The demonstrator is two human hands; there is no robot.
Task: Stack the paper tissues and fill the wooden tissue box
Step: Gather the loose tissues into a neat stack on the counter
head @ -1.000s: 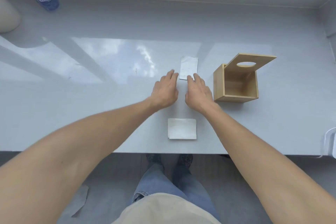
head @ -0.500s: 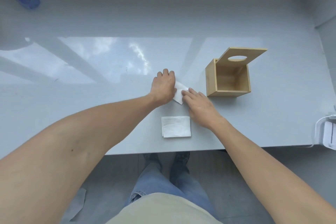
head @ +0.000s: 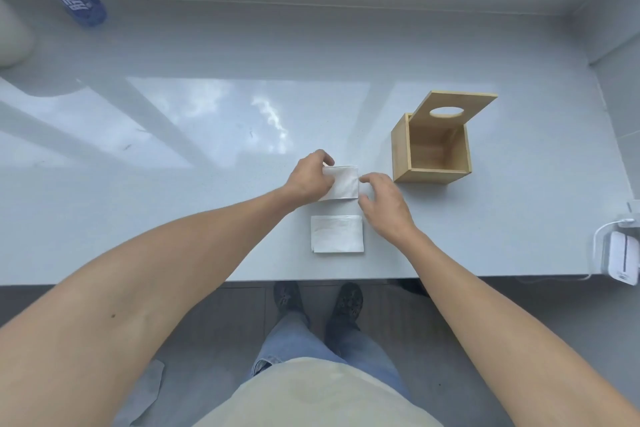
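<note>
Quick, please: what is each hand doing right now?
Left hand: closed on the tissue.
Right hand: open, fingers at the tissue's right edge; contact cannot be told.

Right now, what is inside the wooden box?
The wooden box stands open, its lid tilted up. Its inside walls look bare, with no tissues in view. The near wall hides part of the floor, so that corner cannot be checked.

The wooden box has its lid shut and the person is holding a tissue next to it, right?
Not quite: the head view shows the wooden box with its lid tipped open. The left hand does hold a tissue beside it.
</note>
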